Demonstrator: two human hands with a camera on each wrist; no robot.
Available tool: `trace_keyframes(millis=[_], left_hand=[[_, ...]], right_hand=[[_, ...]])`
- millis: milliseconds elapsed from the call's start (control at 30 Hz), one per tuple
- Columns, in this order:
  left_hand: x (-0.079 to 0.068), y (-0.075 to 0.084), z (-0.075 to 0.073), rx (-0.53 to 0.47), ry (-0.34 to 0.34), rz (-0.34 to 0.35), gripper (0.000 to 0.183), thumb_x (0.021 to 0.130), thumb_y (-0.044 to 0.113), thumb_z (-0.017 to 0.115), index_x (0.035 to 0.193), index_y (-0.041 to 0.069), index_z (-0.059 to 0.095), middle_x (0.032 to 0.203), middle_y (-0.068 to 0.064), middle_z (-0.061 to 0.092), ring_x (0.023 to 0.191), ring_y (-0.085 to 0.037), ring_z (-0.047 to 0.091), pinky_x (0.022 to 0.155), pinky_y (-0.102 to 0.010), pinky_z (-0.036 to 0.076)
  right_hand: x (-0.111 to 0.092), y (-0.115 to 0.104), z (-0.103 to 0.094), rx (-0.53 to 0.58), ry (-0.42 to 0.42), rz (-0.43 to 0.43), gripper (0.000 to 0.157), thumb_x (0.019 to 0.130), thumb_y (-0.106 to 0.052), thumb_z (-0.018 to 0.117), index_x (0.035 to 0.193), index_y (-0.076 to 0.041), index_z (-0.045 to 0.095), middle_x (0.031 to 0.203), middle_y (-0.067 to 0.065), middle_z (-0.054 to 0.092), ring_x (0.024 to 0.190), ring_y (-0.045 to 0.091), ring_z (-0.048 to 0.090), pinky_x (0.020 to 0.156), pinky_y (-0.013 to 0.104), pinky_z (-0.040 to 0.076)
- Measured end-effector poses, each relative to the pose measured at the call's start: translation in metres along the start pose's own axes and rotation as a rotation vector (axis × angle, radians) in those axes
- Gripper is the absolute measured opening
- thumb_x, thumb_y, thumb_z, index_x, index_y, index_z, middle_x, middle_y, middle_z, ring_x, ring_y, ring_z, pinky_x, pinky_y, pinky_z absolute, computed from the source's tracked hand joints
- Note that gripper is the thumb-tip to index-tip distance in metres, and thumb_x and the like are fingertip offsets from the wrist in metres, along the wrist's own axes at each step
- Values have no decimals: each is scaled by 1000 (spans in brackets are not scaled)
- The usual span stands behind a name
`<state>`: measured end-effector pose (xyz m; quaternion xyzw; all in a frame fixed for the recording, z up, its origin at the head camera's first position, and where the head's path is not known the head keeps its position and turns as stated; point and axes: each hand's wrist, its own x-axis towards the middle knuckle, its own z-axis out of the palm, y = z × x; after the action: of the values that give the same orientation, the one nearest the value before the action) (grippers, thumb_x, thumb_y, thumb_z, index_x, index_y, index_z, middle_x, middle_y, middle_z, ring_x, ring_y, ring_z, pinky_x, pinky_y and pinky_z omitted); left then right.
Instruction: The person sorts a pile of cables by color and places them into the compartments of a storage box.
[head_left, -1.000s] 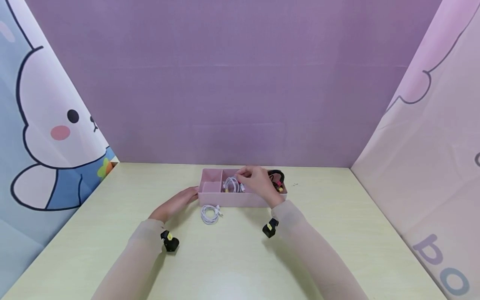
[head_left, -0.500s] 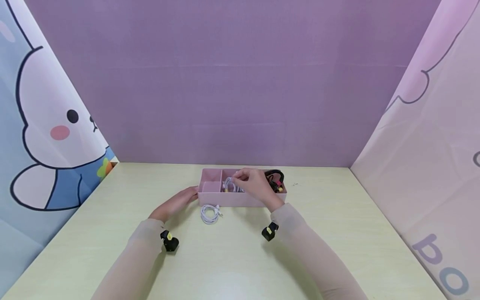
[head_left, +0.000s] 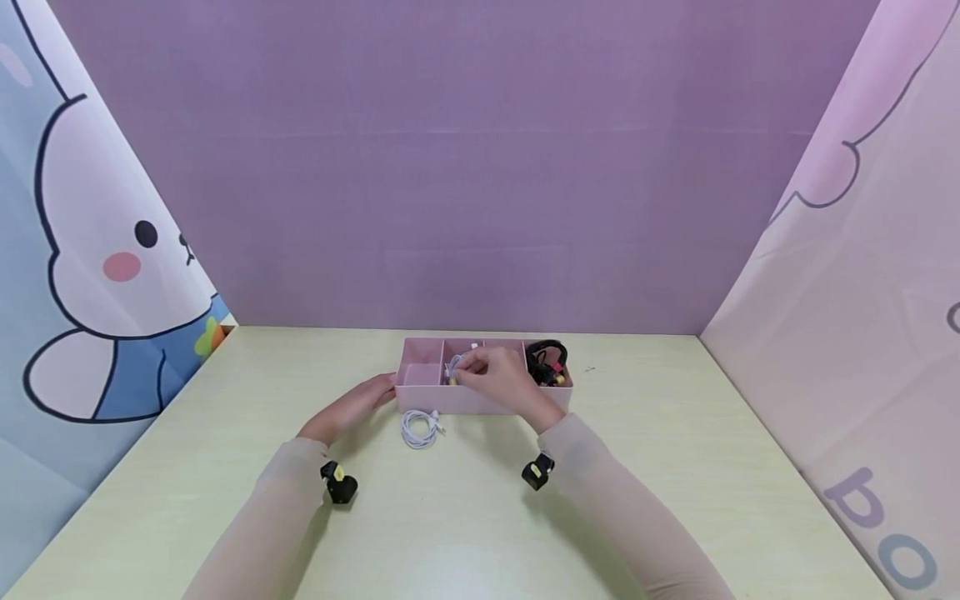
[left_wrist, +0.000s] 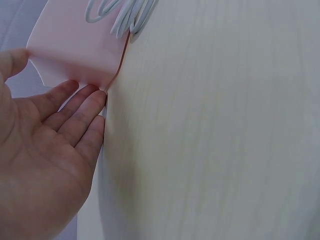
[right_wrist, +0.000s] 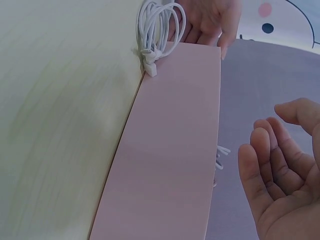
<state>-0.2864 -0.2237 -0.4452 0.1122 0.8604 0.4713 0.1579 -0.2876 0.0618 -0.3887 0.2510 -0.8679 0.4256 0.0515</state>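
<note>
A long pink divided box stands across the table. My left hand touches its left end; in the left wrist view, the fingertips rest against the end wall and the thumb lies at the upper edge. Over the middle compartments hovers my right hand. The right wrist view shows its fingers loosely bent, thumb apart, nothing between them. Partly hidden behind that hand, a white cable lies in the box. A coiled white cable lies on the table against the box's front.
Black cables with red and yellow plugs fill the rightmost compartment. The leftmost compartment shows its bare floor. A purple panel rises behind the pale table, with printed cloths on both sides.
My right hand has shifted left and slightly toward me over the box, uncovering more of the black cables and the dividers. My left hand has stayed at the left end.
</note>
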Motion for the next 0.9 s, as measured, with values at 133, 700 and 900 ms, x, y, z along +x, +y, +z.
trace_keyframes(millis=[133, 700, 900], left_hand=[[0, -1, 0, -9, -1, -3, 71, 107, 57, 23, 159, 9, 28, 163, -14, 26, 150, -38, 14, 118, -63, 4], [-3, -2, -1, -53, -11, 25, 67, 108, 53, 23, 158, 9, 29, 159, -15, 35, 149, -38, 21, 117, -64, 2], [-3, -2, 0, -67, -8, 19, 66, 108, 53, 25, 158, 10, 31, 158, -13, 37, 148, -37, 24, 117, -64, 2]], right_hand=[[-1, -2, 2, 0, -10, -4, 6, 90, -18, 75, 91, -13, 77, 80, -8, 71, 73, 7, 64, 70, 24, 55], [-11, -5, 27, 20, -189, 9, 11, 91, -13, 75, 100, -6, 77, 89, -2, 73, 79, 7, 65, 73, 21, 55], [-14, -9, 32, 9, -225, 57, 12, 92, -17, 76, 100, -9, 76, 89, -5, 72, 79, 8, 64, 72, 22, 55]])
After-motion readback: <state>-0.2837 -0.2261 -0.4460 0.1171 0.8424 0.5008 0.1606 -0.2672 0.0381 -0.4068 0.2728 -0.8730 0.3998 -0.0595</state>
